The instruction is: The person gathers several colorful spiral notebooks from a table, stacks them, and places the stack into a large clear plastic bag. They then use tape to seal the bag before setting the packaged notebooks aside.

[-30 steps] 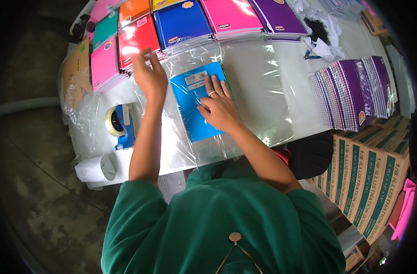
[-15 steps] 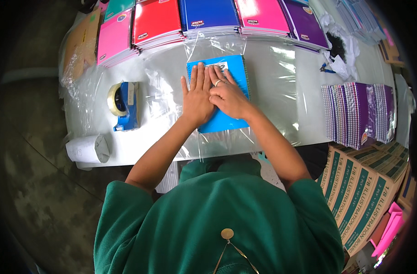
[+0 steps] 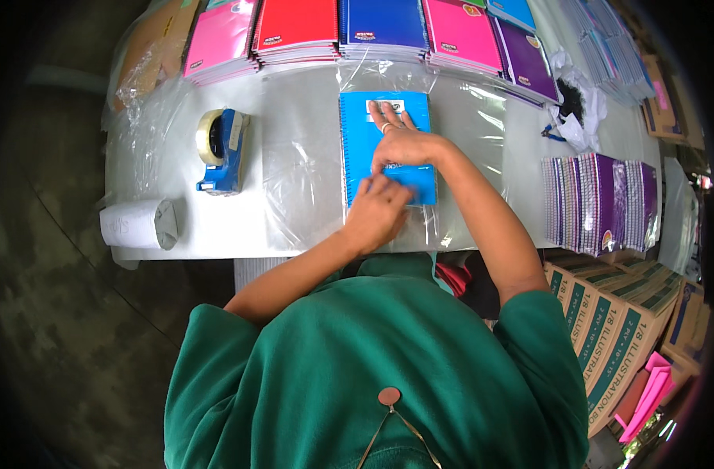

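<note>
A blue spiral notebook (image 3: 376, 129) lies on a clear plastic sheet (image 3: 302, 187) in the middle of the white table (image 3: 177, 195). My right hand (image 3: 400, 141) rests flat on the notebook's cover, fingers spread toward its white label. My left hand (image 3: 376, 211) sits at the notebook's near edge, fingers curled on the cover and the plastic there. Whether the left hand pinches the plastic I cannot tell.
Stacks of pink (image 3: 220, 39), red (image 3: 294, 31), blue (image 3: 382, 27), magenta (image 3: 460, 35) and purple notebooks (image 3: 525, 62) line the far edge. A blue tape dispenser (image 3: 220, 148) and a paper roll (image 3: 138, 224) lie left. Bundled notebooks (image 3: 599, 203) and cardboard boxes (image 3: 607, 328) stand right.
My left hand has slid from the cover's middle down to the notebook's near edge. My right hand stays on the cover. The view has shifted slightly.
</note>
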`<state>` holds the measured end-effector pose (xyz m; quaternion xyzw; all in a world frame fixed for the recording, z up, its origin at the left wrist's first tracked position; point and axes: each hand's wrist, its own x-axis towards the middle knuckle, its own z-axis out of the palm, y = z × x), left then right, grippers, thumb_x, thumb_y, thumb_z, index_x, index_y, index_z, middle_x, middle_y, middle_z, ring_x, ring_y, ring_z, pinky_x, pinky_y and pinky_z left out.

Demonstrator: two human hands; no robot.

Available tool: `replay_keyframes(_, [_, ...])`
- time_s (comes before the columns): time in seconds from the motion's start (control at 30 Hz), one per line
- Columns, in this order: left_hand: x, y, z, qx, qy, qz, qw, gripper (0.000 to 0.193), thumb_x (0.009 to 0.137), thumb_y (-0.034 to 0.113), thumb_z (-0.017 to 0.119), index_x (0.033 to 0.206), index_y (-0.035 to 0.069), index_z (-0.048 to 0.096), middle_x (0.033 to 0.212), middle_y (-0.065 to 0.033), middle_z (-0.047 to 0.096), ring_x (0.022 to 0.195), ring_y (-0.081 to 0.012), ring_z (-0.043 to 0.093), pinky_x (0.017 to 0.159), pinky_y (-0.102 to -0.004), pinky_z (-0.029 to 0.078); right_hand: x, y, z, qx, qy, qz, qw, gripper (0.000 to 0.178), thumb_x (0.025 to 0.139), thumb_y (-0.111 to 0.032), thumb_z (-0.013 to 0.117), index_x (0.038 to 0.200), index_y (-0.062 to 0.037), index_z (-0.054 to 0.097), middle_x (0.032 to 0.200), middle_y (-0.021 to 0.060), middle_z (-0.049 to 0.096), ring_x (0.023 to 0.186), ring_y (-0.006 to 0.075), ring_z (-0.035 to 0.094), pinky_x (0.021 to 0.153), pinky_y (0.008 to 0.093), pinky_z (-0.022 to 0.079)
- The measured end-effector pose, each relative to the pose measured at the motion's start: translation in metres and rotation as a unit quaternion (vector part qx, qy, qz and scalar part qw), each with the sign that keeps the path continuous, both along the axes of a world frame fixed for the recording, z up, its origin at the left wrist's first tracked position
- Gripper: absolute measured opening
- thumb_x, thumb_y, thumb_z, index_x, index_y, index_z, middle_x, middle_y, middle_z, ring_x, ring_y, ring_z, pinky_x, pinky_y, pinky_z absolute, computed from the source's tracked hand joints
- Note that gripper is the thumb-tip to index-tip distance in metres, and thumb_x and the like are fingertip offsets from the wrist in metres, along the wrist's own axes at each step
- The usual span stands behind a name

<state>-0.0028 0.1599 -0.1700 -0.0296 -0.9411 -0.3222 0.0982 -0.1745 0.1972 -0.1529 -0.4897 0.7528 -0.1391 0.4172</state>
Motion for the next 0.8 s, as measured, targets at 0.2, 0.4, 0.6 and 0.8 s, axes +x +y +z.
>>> replay_keyframes(0.2, [0.075, -0.051, 0.045, 0.394, -0.191, -0.002, 0.899, 0.022, 0.071, -0.008, 0.059, 0.084, 0.009, 0.065, 0.076, -0.0013, 0.057, 0.067, -0.01, 0.051, 0.062, -0.0234, 0.041, 0.0, 0.007, 0.001, -0.035, 0.022, 0.043, 0.998, 0.012, 0.069, -0.012, 0.068, 0.074, -0.0213, 0.074, 0.151, 0.0165, 0.001, 0.14, 0.0335, -0.006, 0.111, 0.0489, 0.0])
replay_keyframes(0.4, [0.133, -0.23, 0.025, 0.11, -0.104, 0.522, 0.84, 0.037, 0.085, 0.028, 0.054, 0.107, -0.002, 0.059, 0.096, -0.0143, 0.062, 0.082, -0.0213, 0.056, 0.074, -0.035, 0.045, 0.007, 0.006, -0.006, -0.106, 0.088, -0.063, 0.988, 0.066, 0.063, -0.012, 0.074, 0.118, -0.0103, 0.038, 0.146, 0.014, 0.026, 0.138, 0.0312, 0.017, 0.112, 0.0438, 0.016])
replay_keyframes(0.6, [0.108, -0.244, 0.042, 0.313, -0.343, 0.453, 0.761, 0.046, 0.087, 0.036, 0.053, 0.116, 0.001, 0.057, 0.101, -0.0067, 0.06, 0.091, -0.0174, 0.054, 0.079, -0.0255, 0.04, 0.013, 0.001, -0.004, -0.107, 0.133, -0.067, 0.983, 0.074, 0.052, -0.018, 0.074, 0.118, -0.009, 0.042, 0.145, 0.0132, 0.027, 0.136, 0.0307, 0.021, 0.11, 0.0409, 0.021])
replay_keyframes(0.8, [0.179, -0.226, 0.004, 0.713, -0.027, 0.192, 0.674, 0.044, 0.086, 0.025, 0.059, 0.12, -0.001, 0.053, 0.123, -0.0114, 0.053, 0.114, -0.022, 0.049, 0.103, -0.0388, 0.033, 0.011, 0.002, -0.004, -0.124, 0.118, -0.062, 0.983, 0.072, 0.053, -0.016, 0.072, 0.118, -0.0054, 0.044, 0.145, 0.0152, 0.025, 0.136, 0.0312, 0.019, 0.109, 0.0382, 0.022])
